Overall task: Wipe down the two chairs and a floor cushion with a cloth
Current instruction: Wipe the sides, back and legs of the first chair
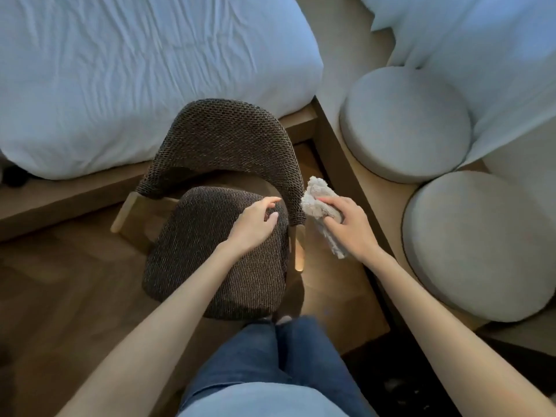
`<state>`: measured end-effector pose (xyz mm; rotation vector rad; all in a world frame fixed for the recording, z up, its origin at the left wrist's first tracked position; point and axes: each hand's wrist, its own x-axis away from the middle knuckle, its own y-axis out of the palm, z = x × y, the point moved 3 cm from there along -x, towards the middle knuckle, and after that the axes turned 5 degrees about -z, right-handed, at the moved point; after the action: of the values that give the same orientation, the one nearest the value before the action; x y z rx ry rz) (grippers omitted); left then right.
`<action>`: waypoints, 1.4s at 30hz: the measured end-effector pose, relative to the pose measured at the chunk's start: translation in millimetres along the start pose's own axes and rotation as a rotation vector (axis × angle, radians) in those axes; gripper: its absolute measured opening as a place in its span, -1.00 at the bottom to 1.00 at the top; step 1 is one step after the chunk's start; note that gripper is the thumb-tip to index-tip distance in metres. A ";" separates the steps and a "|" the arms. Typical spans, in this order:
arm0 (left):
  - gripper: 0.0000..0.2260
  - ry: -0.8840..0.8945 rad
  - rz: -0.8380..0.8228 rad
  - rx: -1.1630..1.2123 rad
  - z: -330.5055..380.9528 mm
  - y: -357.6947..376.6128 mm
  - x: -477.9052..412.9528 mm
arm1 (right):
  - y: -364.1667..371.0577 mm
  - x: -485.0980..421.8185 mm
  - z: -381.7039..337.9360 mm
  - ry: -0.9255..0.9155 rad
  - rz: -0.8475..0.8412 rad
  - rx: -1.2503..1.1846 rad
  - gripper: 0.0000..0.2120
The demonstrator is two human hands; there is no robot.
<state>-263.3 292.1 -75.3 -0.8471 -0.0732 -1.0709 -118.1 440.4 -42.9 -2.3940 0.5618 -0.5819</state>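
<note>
A dark woven chair (216, 254) with a curved backrest and pale wooden legs stands in the middle of the view, below me. My left hand (255, 224) rests on the right rear part of its seat, fingers slightly curled and holding nothing. My right hand (349, 227) grips a pale grey fluffy cloth (319, 203) and presses it against the right end of the chair's backrest. Two round light grey cushions, one farther (403, 121) and one nearer (478, 245), lie on a raised wooden platform at the right.
A bed with a white duvet (135, 70) lies behind the chair on a wooden frame (60, 200). More white bedding (496, 55) is at the top right. The wooden platform edge (340, 152) runs close beside the chair. My legs in blue jeans (270, 371) stand on wood flooring.
</note>
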 end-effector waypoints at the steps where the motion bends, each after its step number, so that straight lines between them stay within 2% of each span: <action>1: -0.64 -0.023 0.011 0.018 -3.2 1.8 -7.4 | -1.5 -12.2 0.3 -0.038 -0.027 0.015 -0.62; 4: -0.64 -0.108 0.062 0.095 -15.0 6.2 -24.8 | -0.5 -54.7 -0.1 -0.103 -0.121 0.061 -0.61; 10: -0.63 -0.382 0.195 0.296 -40.8 27.2 -45.4 | 20.3 -144.2 2.8 -0.317 -0.501 0.280 -0.60; 14: -0.62 -0.582 0.360 0.409 -42.8 56.3 -48.1 | 31.3 -183.0 9.1 -0.498 -0.718 0.424 -0.62; 16: -0.62 -0.675 0.431 0.476 -36.3 80.9 -44.8 | 35.2 -192.5 12.2 -0.612 -0.797 0.519 -0.61; 20: -0.59 -0.788 0.451 0.562 -22.4 139.6 -34.7 | 49.2 -193.3 18.2 -0.800 -0.886 0.612 -0.58; 26: -0.50 -0.927 0.476 0.481 -17.1 215.4 -22.7 | 92.7 -176.4 49.5 -1.141 -0.911 0.788 -0.57; 28: -0.48 -0.914 0.525 0.460 -21.7 236.8 -23.0 | 106.8 -171.0 68.5 -1.210 -0.894 0.891 -0.62; 31: -0.49 -0.821 0.776 0.549 -33.8 258.6 -25.9 | 124.5 -165.1 92.4 -1.379 -0.735 0.910 -0.71; 35: -0.45 -0.657 1.087 0.698 -45.4 273.8 -33.1 | 126.1 -163.1 94.4 -1.537 -0.455 0.623 -0.79; 38: -0.49 -0.590 1.330 0.649 -60.4 294.7 -47.0 | 132.6 -165.2 107.5 -1.633 -0.357 0.470 -0.77; 42: -0.54 -0.588 1.604 0.479 -64.0 311.0 -62.7 | 136.7 -168.2 117.6 -1.701 -0.274 0.336 -0.75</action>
<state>-69.8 361.1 -325.4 -0.4859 -0.1025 0.6980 -227.5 481.0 -260.2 -1.7775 -0.5684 1.1470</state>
